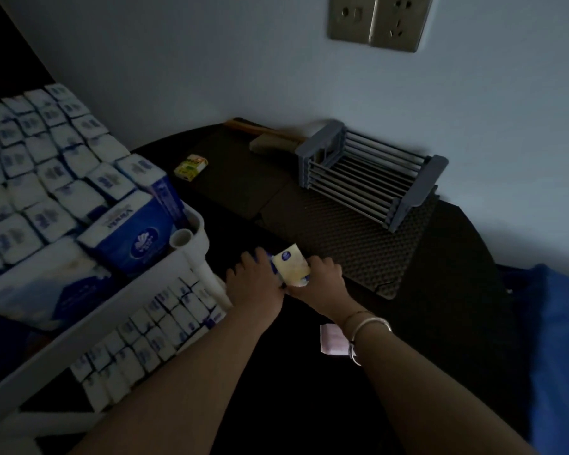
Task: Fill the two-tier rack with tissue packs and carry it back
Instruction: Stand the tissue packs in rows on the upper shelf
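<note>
Hands: our left hand [255, 274] and right hand [321, 279] meet over a small tissue pack [291, 264], fingers curled narrow around its two ends; we judge both grip it so it can be turned and slotted neatly.
Pack position: low over the dark floor [309, 405], just right of the rack's corner post [199, 261].
Rack: the white two-tier rack [89, 310] stands at our left; its upper tier carries tight rows of small packs [40, 165] plus larger blue-and-white packs [135, 231] near the corner, and the lower tier [151, 326] also shows rows.
Why packed so: upright, edge to edge, we think, to fit the most in.
Progress: nearly full, we judge; carrying back not yet begun.
Surface: a dark textured mat [352, 238] lies ahead, a grey slatted drainer [368, 178] on it, a yellow box [191, 166] nearby.
Room: dim, pale wall with sockets [380, 21]; blue fabric [559, 339] at right.
</note>
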